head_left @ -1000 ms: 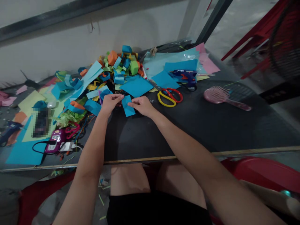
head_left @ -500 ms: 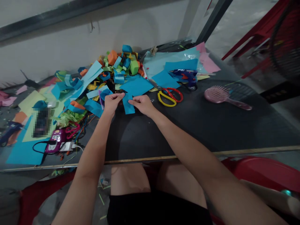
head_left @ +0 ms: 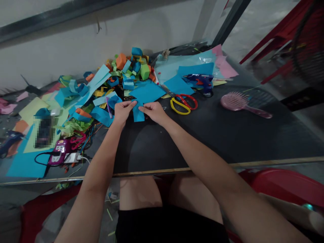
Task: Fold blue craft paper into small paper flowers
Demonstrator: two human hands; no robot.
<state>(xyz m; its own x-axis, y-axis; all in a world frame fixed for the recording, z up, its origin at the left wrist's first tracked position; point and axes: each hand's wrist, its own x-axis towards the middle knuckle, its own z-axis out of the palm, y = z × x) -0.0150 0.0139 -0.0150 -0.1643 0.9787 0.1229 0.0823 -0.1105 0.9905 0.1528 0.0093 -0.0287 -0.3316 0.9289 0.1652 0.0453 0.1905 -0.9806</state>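
Head view: left hand [head_left: 124, 111] and right hand [head_left: 155, 112] pinch a short blue paper strip [head_left: 139, 116]; red-and-yellow-handled metal scissors [head_left: 179, 96] lie at three o'clock.

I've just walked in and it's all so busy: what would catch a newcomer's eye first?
Probably the colourful paper heap at the back of the dark table. In front of it, the left hand and right hand pinch a small blue paper piece. To their right lie red-and-yellow scissors, then a pink hairbrush.

two hands [head_left: 123, 112] [head_left: 155, 112], two glue guns [head_left: 204, 80] [head_left: 10, 140], one hairbrush [head_left: 234, 101], one yellow-and-red pair of scissors [head_left: 181, 108]
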